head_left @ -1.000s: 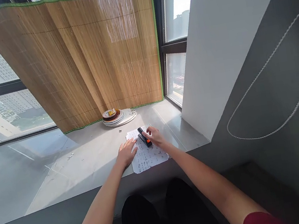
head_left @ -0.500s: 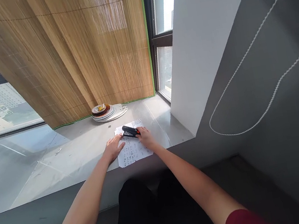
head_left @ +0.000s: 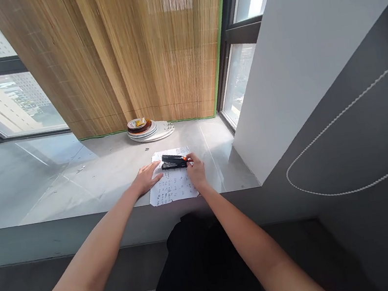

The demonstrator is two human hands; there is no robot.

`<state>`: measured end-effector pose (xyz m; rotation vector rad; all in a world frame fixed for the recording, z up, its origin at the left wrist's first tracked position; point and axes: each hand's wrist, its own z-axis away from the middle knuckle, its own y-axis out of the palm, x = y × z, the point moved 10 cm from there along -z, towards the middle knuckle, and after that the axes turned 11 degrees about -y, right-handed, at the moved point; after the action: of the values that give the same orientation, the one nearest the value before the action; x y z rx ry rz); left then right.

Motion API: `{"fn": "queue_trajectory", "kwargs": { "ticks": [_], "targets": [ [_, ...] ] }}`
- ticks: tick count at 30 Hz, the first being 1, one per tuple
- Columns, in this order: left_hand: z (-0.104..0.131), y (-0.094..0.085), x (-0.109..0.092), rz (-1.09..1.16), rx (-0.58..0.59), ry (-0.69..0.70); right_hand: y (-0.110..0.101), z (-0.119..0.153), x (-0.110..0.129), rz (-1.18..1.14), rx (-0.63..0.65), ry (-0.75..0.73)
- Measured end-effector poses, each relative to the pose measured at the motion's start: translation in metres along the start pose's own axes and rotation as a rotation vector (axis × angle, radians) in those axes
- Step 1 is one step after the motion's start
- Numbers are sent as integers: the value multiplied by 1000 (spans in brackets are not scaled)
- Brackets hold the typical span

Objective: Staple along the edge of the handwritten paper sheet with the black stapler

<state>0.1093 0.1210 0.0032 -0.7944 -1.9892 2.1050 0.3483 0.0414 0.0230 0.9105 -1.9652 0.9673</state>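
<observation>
A black stapler with a red-orange patch near its right end lies crosswise over a sheet of paper covered in handwriting. My right hand pinches the stapler's right end between thumb and fingers. At the paper's left edge, my left hand rests flat with thumb and fingers apart, the fingertips close to the stapler's left end. The stapler's jaws point left and show a gap between the top arm and the base. Part of the paper is hidden under the stapler and my hands.
Behind the paper, a stack of plates stands on the sill below a bamboo blind. Small scraps lie to the left. A white wall rises at the right, with a hanging bead cord.
The stapler has turned from slanting to nearly level on the paper, with my right hand still gripping its end. My left hand stays at the paper's left side. The camera view has shifted.
</observation>
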Motion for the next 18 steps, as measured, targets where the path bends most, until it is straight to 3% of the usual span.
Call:
{"fn": "queue_trajectory", "kwargs": {
  "ticks": [9, 18],
  "targets": [
    [8, -6, -6, 14, 15, -4, 1, 2, 11, -21, 27, -67],
    [9, -2, -8, 10, 37, 46, 6, 2, 7, 7, 26, -57]
  ]
}}
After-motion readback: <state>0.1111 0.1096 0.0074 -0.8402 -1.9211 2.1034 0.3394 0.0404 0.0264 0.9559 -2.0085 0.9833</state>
